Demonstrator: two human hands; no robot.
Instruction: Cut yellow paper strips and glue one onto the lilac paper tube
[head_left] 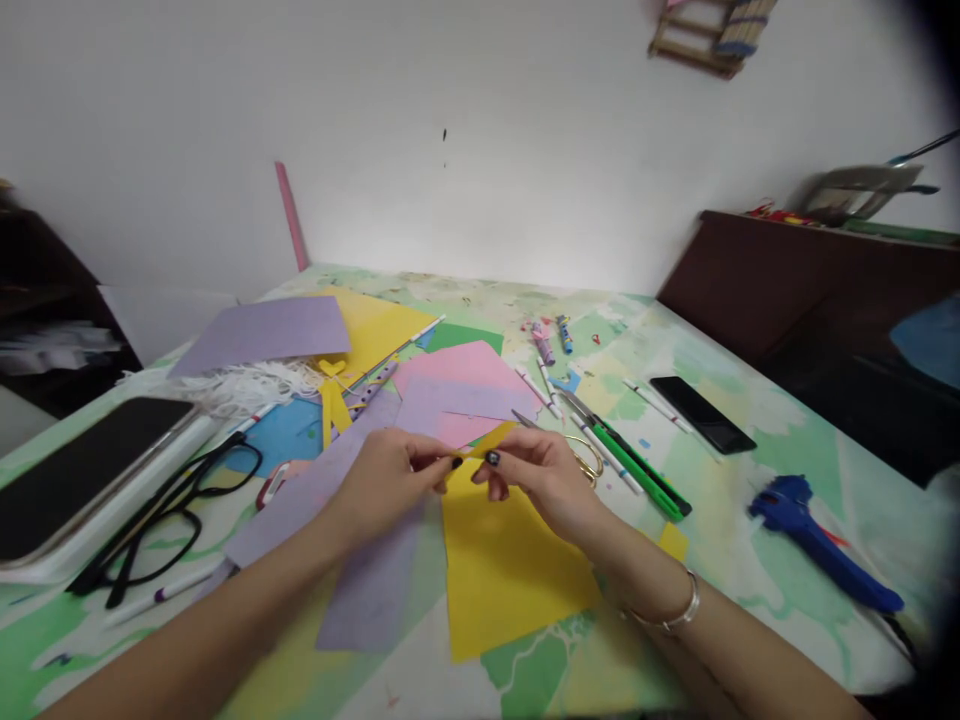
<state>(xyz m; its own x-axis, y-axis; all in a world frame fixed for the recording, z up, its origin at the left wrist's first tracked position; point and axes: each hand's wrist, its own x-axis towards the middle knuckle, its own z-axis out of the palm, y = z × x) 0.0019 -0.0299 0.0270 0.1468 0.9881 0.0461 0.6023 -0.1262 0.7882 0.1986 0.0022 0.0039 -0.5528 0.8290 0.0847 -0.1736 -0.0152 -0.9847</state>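
Observation:
A small yellow paper strip (495, 436) is pinched between my two hands above the table. My left hand (394, 475) holds its left end with thumb and fingers pressed together. My right hand (536, 475) grips it from the right, thumb against fingers. Beneath the hands lies a larger yellow sheet (510, 570), next to purple sheets (375, 600) on the left. Pink paper (457, 375) is just beyond the hands. Gold-handled scissors (589, 458) lie partly hidden behind my right hand.
A green cutter (637, 470), markers (616, 462), a phone (701, 412) and a blue glue gun (825, 550) lie on the right. Black glasses (169, 510), a large dark-screened device (82, 470) and white shredded strands (240, 385) are on the left. A wall (480, 210) stands behind.

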